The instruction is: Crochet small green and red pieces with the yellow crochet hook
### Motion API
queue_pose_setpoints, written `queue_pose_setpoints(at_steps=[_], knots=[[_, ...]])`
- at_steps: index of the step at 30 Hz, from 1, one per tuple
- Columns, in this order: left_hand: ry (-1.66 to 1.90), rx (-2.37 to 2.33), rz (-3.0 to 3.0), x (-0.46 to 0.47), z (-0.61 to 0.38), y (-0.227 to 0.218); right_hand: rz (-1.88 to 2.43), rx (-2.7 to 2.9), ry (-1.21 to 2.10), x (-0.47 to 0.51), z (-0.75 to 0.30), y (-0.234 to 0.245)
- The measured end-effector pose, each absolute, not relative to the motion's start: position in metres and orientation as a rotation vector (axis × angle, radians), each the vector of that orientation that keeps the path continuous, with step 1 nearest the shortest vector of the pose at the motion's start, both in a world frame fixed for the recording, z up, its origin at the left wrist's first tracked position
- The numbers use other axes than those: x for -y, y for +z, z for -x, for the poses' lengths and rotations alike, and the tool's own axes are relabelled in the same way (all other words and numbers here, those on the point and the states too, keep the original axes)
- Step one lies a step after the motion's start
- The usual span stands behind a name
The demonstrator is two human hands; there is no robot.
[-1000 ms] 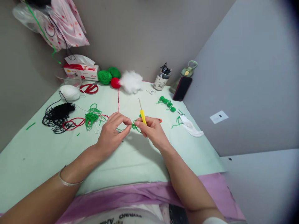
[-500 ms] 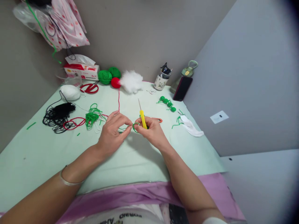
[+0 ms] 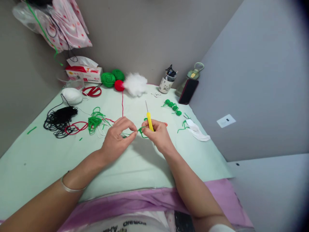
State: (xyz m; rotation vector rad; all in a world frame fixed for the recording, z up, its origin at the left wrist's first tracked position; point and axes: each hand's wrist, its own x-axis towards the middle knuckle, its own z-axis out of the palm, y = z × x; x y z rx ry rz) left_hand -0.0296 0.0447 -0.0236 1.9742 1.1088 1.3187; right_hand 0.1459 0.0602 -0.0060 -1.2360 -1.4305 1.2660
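Note:
My left hand pinches green yarn between thumb and forefinger near the middle of the table. Close beside it, my right hand holds a yellow-handled crochet hook, its thin metal shaft pointing up and away from me. The right thumb and forefinger also grip the green yarn, which forms a small loop between the hands. Part of an orange item shows behind my right hand; the hand hides most of it. A loose tangle of green yarn lies to the left of my hands.
Black yarn, a white yarn ball and red scissors lie at the left. Green balls, white stuffing, a pen cup and a phone line the back. Small green crocheted balls lie right.
My hands have drawn slightly apart, and the green loop between them has shifted and changed shape. The crochet hook has moved a little to the right with my right hand.

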Motion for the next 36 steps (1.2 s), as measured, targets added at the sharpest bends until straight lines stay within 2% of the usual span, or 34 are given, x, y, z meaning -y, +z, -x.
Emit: queue_pose_setpoints(at_steps=[5, 15, 28, 36], knots=[[1.208, -0.995, -1.586, -0.045, 0.0306, -0.0204, 1.147, 1.302, 1.611, -0.0658, -0.1521, -0.0045], [1.108, -0.908, -1.39, -0.0479, 0.0288, -0.0213, 1.062, 1.272, 1.723, -0.0669, -0.1543, -0.0051], [1.084, -0.966, -1.363, -0.0467, 0.0294, -0.0229, 1.05, 1.298, 1.717, -0.065, -0.1495, -0.0075], [1.042, -1.064, -1.397, -0.0447, 0.0307, -0.0176, 1.092, 1.285, 1.355, -0.063, -0.1545, -0.0041]])
